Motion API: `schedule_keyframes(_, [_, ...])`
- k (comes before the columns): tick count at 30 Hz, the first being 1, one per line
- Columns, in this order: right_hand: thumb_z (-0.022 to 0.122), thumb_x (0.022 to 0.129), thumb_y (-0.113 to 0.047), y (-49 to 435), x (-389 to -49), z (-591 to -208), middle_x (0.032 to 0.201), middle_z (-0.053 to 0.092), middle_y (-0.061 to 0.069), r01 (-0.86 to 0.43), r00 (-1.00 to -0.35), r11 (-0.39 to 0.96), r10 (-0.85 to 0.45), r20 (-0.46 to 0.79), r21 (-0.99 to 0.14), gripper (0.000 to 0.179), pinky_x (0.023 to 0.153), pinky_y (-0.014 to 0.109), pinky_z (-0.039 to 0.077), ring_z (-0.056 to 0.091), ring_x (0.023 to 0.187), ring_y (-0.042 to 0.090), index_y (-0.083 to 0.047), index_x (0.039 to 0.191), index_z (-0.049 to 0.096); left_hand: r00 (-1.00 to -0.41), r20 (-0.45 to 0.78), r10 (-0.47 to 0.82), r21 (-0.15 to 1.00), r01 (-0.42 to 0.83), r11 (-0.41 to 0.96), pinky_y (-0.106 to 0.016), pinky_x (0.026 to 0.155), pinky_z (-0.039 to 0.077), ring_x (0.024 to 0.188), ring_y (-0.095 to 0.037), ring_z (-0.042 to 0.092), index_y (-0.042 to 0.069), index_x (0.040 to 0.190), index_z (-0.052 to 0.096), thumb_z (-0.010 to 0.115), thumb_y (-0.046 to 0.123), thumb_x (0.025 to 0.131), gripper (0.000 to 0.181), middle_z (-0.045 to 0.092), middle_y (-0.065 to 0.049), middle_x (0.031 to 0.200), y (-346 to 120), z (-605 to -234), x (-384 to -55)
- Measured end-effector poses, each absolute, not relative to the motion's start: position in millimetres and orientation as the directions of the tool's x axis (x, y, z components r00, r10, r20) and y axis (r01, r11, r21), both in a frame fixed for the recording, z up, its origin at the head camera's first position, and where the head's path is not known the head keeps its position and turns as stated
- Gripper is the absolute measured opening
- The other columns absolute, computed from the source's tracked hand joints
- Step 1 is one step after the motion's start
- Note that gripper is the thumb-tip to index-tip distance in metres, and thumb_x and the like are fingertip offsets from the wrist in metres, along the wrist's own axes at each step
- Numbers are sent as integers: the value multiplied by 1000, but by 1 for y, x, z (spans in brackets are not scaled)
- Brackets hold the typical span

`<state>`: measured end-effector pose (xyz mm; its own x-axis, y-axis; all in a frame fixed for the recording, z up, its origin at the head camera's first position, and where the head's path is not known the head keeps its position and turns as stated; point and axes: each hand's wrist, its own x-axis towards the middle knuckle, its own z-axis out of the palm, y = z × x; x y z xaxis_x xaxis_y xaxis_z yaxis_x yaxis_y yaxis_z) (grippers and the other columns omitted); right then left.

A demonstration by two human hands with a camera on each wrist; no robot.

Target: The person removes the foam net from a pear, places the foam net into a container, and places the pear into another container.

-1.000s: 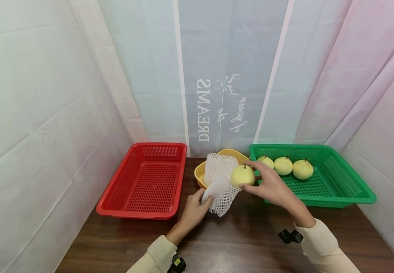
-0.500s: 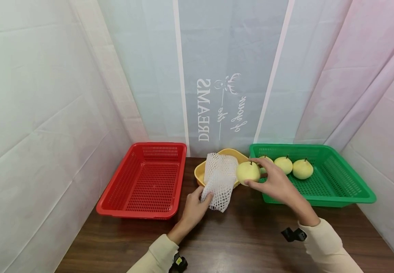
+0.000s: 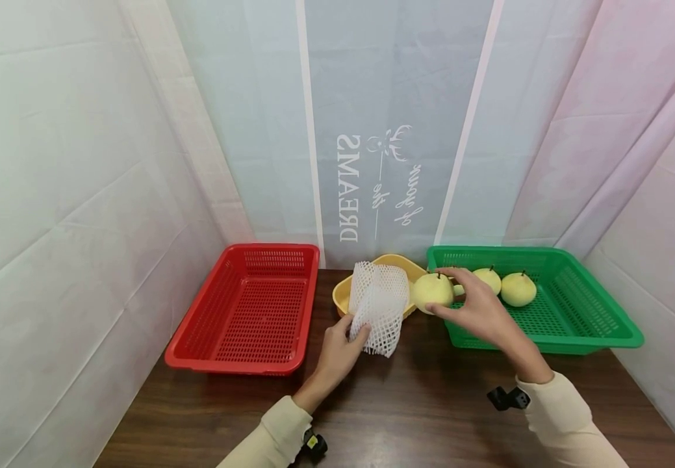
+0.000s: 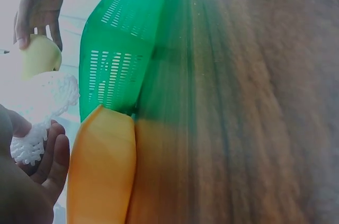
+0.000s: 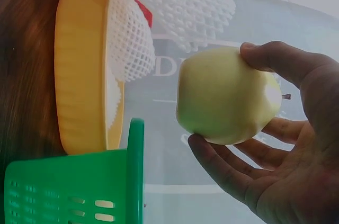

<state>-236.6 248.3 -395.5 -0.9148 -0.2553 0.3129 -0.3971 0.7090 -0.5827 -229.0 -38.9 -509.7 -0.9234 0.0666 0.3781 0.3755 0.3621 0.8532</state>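
My right hand (image 3: 477,312) grips a pale yellow pear (image 3: 433,292) between thumb and fingers, stem up, by the near left corner of the green basket (image 3: 547,342). In the right wrist view the pear (image 5: 228,97) appears bare, apart from the netting. My left hand (image 3: 338,351) pinches a white foam fruit net (image 3: 379,322) by its near left edge, in front of the yellow bin (image 3: 343,296). More white netting (image 5: 130,36) lies in that bin. Two pears (image 3: 518,290) show in the green basket; the hand hides the space beside them.
A red basket (image 3: 312,305) with slotted walls stands on the left of the brown wooden table (image 3: 384,416). Behind the containers hangs a grey-blue printed curtain (image 3: 401,78). White cloth walls close both sides.
My right hand has carried the pear to the right, away from the net and in front of the leftmost pear. The net's near end has shifted slightly right and up with my left hand.
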Motion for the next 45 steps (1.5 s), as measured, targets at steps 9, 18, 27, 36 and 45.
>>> schedule_keyframes(9, [86, 92, -28, 257, -241, -397, 152, 53, 27, -364, -928, 724, -226, 297, -586, 76, 90, 57, 61, 63, 124, 46, 0, 152, 51, -919, 391, 58, 849, 384, 363, -21, 67, 49, 72, -6, 56, 11, 101, 73, 73, 19, 100, 8, 72, -2, 84, -31, -502, -237])
schedule_keyframes(18, [85, 93, -31, 267, -246, -400, 151, 53, 29, -342, -935, 718, -195, 297, -606, 76, 93, 62, 58, 62, 125, 48, 0, 152, 51, -919, 390, 47, 852, 380, 360, -21, 62, 45, 68, -6, 51, 11, 94, 68, 72, 22, 100, 13, 57, 5, 73, -22, -496, -246])
schedule_keyframes(27, [84, 94, -34, 274, -248, -403, 149, 52, 30, -304, -947, 724, -159, 280, -619, 76, 84, 57, 63, 66, 119, 55, -1, 153, 50, -921, 387, 32, 863, 375, 338, -21, 64, 48, 71, -5, 54, 8, 97, 69, 72, 21, 100, 13, 63, 2, 78, -16, -491, -255])
schedule_keyframes(36, [82, 95, -34, 282, -249, -409, 152, 49, 31, -281, -952, 731, -130, 277, -622, 77, 84, 58, 62, 66, 117, 54, 1, 155, 47, -935, 354, 29, 885, 346, 311, -20, 65, 49, 71, -4, 56, 9, 100, 70, 71, 22, 101, 13, 65, 2, 80, -9, -489, -266])
schedule_keyframes(45, [80, 96, -37, 288, -251, -415, 154, 47, 34, -242, -962, 744, -100, 253, -623, 80, 82, 57, 62, 65, 118, 54, 3, 156, 45, -935, 355, -15, 868, 324, 377, -22, 66, 47, 70, -5, 54, 9, 95, 69, 71, 24, 100, 16, 64, 1, 77, -1, -484, -278])
